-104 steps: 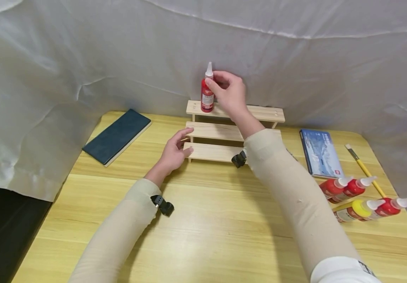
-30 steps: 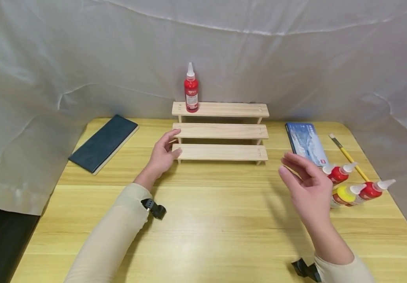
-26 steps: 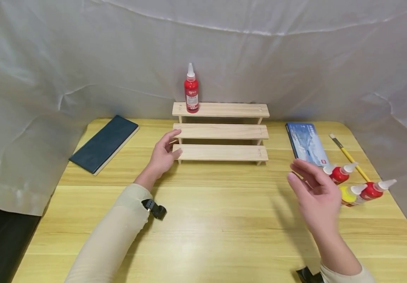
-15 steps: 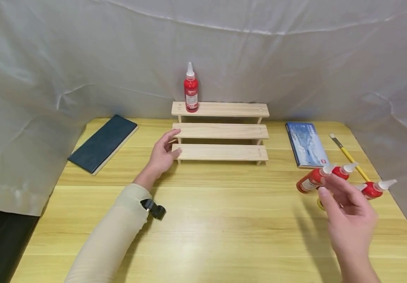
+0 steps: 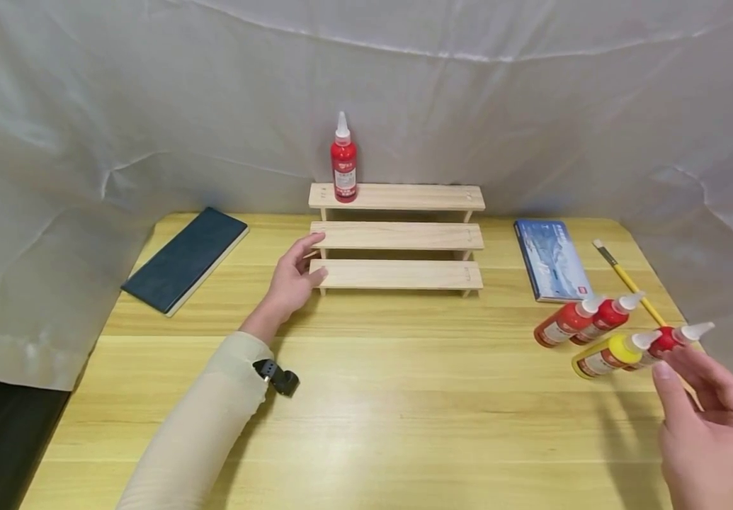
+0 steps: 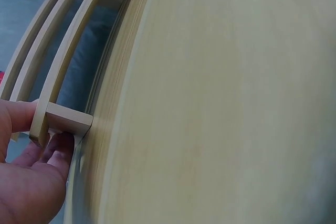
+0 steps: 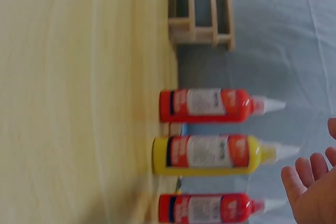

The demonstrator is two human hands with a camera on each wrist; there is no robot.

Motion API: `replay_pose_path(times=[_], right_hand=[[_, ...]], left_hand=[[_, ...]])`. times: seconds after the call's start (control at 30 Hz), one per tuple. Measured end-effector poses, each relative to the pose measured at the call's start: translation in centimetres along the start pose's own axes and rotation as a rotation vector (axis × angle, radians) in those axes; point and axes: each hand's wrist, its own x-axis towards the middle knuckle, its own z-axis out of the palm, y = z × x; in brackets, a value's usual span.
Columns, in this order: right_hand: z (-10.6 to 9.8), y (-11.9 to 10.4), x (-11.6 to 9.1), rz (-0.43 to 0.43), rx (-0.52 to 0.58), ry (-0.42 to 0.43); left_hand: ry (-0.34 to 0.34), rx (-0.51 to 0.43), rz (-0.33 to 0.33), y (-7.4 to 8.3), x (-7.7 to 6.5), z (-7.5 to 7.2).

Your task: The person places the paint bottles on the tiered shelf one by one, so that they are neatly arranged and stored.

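A three-tier wooden rack [image 5: 404, 236] stands at the back of the table. My left hand [image 5: 291, 282] grips its left end, thumb on the lowest shelf; the left wrist view shows fingers curled under the rack's end piece [image 6: 68, 117]. One red paint bottle [image 5: 344, 173] with a white nozzle stands upright on the left of the top shelf. To the right, a yellow paint bottle [image 5: 605, 356] stands among several red paint bottles [image 5: 560, 326]. My right hand [image 5: 713, 425] hovers beside them, holding nothing, fingers loosely bent. It partly hides the rightmost red bottle [image 5: 664, 343].
A dark notebook [image 5: 188, 261] lies left of the rack. On the right lie a blue flat box [image 5: 551, 260] and a yellow-handled paintbrush [image 5: 627, 280], partly behind the bottles. Grey cloth [image 5: 404, 92] hangs behind the table and along its sides.
The red paint bottle was let go on the top shelf. My right hand then moved away right, past the yellow bottle to the rightmost red one. My left hand kept its grip on the rack.
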Motion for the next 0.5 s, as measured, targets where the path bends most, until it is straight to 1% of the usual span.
replay_pose_path(times=[0.03, 0.1, 0.17, 0.3, 0.37, 0.43, 0.5], right_hand=[[-0.3, 0.2, 0.2, 0.016, -0.038, 0.002], [-0.6, 0.8, 0.7, 0.045, -0.065, -0.006], [-0.9, 1.2, 1.2, 0.079, -0.070, -0.024], [-0.9, 1.7, 1.8, 0.148, -0.008, -0.057], [-0.8, 1.9, 2.1, 0.168, 0.002, -0.071], [-0.7, 2.0, 2.2, 0.188, -0.029, -0.078], [-0.5, 2.1, 2.4, 0.195, -0.114, -0.083]], left_hand=[[0.001, -0.003, -0.002, 0.1, 0.0, 0.0], [0.003, -0.007, -0.009, 0.2, 0.0, 0.0], [0.002, -0.009, -0.013, 0.1, 0.1, 0.0], [-0.001, -0.011, -0.014, 0.2, 0.1, 0.0], [-0.001, -0.015, -0.012, 0.2, 0.1, 0.0], [0.001, -0.016, -0.012, 0.2, 0.1, 0.1], [0.002, -0.016, -0.015, 0.1, 0.1, 0.1]])
